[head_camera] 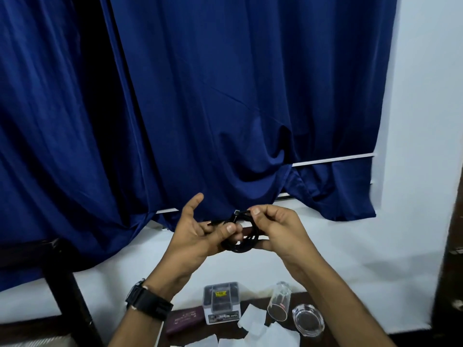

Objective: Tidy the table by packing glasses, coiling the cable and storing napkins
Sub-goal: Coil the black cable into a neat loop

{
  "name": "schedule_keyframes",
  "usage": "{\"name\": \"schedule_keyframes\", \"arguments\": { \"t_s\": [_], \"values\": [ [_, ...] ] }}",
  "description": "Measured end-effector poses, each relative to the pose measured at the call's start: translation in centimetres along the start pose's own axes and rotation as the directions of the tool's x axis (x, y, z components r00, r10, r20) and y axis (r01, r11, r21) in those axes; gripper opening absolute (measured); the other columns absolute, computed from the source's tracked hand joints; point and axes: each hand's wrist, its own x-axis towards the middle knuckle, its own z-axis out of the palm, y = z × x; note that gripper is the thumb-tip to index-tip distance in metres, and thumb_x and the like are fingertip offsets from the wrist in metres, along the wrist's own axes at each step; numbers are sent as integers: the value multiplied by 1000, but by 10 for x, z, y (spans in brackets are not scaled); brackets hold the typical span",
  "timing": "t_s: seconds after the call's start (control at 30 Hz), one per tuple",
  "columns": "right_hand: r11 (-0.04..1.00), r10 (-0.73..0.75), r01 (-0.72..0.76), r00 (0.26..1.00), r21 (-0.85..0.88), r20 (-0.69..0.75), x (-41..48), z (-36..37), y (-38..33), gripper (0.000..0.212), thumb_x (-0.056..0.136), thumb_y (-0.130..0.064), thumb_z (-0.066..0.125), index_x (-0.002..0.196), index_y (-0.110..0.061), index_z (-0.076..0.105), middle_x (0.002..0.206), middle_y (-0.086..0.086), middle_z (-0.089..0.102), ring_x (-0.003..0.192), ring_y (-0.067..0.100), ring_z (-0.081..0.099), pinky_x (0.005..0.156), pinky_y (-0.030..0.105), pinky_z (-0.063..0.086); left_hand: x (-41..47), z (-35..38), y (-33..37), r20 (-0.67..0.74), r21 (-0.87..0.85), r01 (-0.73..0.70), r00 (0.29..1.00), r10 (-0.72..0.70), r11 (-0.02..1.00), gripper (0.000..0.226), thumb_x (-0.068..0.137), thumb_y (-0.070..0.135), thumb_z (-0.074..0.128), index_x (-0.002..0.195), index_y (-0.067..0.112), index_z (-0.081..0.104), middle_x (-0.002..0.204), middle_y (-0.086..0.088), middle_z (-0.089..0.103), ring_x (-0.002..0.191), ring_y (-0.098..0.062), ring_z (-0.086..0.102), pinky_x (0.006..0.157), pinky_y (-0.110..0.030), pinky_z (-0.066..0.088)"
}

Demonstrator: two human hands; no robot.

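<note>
Black cable (238, 246) coiled above table (299, 298): left hand (198, 236) grips loops, right hand (278, 231) pinches plug end; glasses (279, 303), napkins (253, 319) near, on table.

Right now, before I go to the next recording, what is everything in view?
cable: one, black, coiled, held between both hands
napkins: several, white, scattered on the table
tall glass: one, clear, right of the box
low glass dish: one, clear, right of the tall glass
box: one, clear with dark contents, behind the napkins
case: one, maroon, left of the box
table: one, dark, bottom edge
curtain: one, blue, behind the hands
chair: one, dark, far left
watch: one, black, left wrist
left hand: one, fingers curled round the coil
right hand: one, pinches the cable at the top
</note>
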Motion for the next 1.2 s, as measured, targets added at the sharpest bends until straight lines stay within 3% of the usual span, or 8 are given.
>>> {"name": "schedule_keyframes", "arguments": {
  "t_s": [0.2, 0.33, 0.6, 0.7, 0.83, 0.93, 1.03, 1.2],
  "values": [
    [964, 125, -81, 979, 255, -163, 1, 11, 8, 21, 106, -15, 53, 104, -5, 71, 105, 19, 77, 97, 31, 74, 73, 44, 65, 3, 1, -5, 30, -67, 9, 1000, -7, 998, 108, 66, 20, 86, 150, 38, 20, 101, -21, 78, 77, -26, 79, 73, -35, 62],
    [915, 162, -81, 971, 396, -174, 2, 13, 9, 19, 105, -13, 54, 101, -6, 71, 94, 14, 76, 86, 28, 75, 70, 45, 63, 4, 1, -6, 61, -50, 5, 998, -1, 999, 103, 66, 19, 85, 146, 37, 23, 99, -22, 78, 76, -25, 77, 73, -37, 62],
    [990, -49, 32, 991, 135, 127, -4, -6, -2, 22, 96, -29, 69, 88, -10, 78, 92, 11, 74, 83, 24, 73, 76, 39, 61, 1, -14, 4, 81, 104, -150, 987, 142, 983, 84, 79, 9, 72, 147, 35, 29, 91, -19, 78, 72, -23, 74, 74, -30, 61],
    [984, 34, -70, 976, 165, 213, -1, -7, -9, 15, 93, -20, 71, 98, -8, 79, 96, 16, 75, 85, 25, 73, 75, 38, 61, -1, -15, 7, 129, 145, -167, 981, 148, 975, 85, 80, 7, 70, 148, 35, 26, 88, -17, 78, 70, -20, 73, 73, -28, 60],
    [965, 131, -196, 934, 172, 333, 6, -6, -22, 35, 84, -22, 76, 115, -6, 76, 101, 16, 72, 95, 28, 69, 82, 41, 62, -3, -20, 10, 222, 168, -161, 967, 122, 973, 85, 82, 7, 71, 147, 38, 27, 88, -16, 78, 70, -21, 72, 75, -30, 60],
    [956, 134, -228, 898, 185, 419, 8, -8, -30, 29, 88, -19, 67, 112, -7, 77, 94, 7, 67, 88, 21, 66, 81, 41, 63, -2, -25, 10, 234, 156, -161, 965, 121, 975, 82, 82, 11, 73, 145, 43, 32, 87, -16, 76, 68, -22, 70, 74, -34, 60],
    [960, 40, -131, 939, 247, 340, 6, -9, -27, 23, 101, -11, 53, 108, -11, 75, 83, 2, 61, 73, 16, 63, 82, 43, 61, -1, -29, 7, 178, 107, -161, 974, 140, 981, 80, 82, 17, 80, 143, 43, 36, 87, -15, 75, 65, -19, 66, 72, -33, 59],
    [928, -322, 354, 919, -115, 226, -2, 1, -12, 35, 103, 1, 52, 107, -23, 76, 100, -4, 73, 79, 11, 69, 79, 31, 63, 3, -20, -8, 109, 99, -178, 980, 167, 979, 60, 95, 20, 67, 144, 35, 36, 80, -1, 67, 60, -8, 53, 69, -24, 55]
  ]
}}
